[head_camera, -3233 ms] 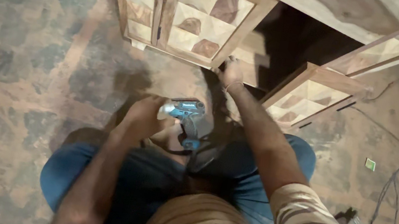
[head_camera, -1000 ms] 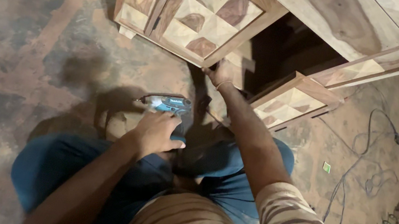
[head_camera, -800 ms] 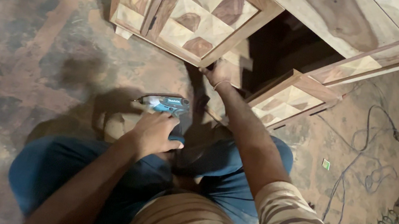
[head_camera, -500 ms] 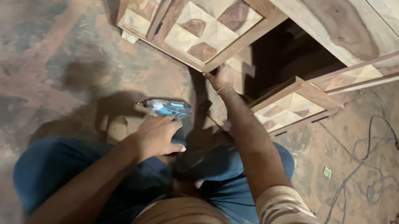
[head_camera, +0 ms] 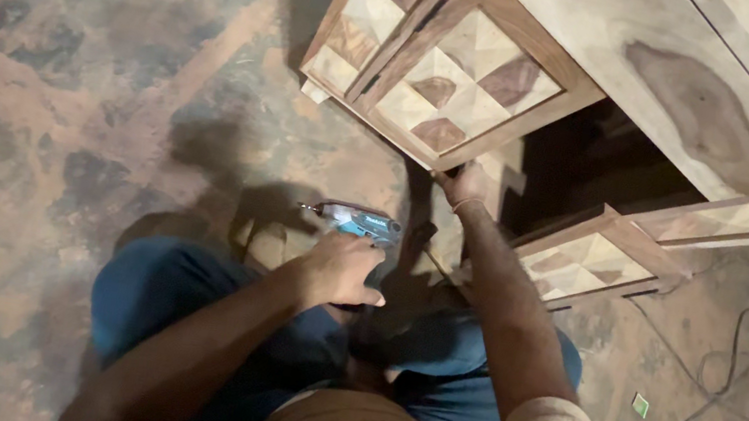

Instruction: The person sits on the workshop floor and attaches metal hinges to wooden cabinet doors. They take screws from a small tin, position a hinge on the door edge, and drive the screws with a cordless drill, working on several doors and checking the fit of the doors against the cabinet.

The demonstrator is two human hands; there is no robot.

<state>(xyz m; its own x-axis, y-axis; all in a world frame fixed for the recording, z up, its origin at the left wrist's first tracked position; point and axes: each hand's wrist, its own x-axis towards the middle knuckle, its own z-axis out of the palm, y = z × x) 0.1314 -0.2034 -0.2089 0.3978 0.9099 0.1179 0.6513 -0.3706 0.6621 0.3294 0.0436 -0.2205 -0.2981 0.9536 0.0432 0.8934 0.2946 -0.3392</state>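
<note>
Overhead, looming widest: wooden cabinet [head_camera: 677, 99], patterned door [head_camera: 462, 83] swung open above a stained floor [head_camera: 64, 67]. Below that, right hand [head_camera: 462, 183] reaching up, fingers closed on the door's lower corner. Smaller, nearer the knees: left hand [head_camera: 339, 271] wrapped around a teal cordless drill [head_camera: 360, 223], long axis level, bit pointing left, away from the door corner up and right.
</note>
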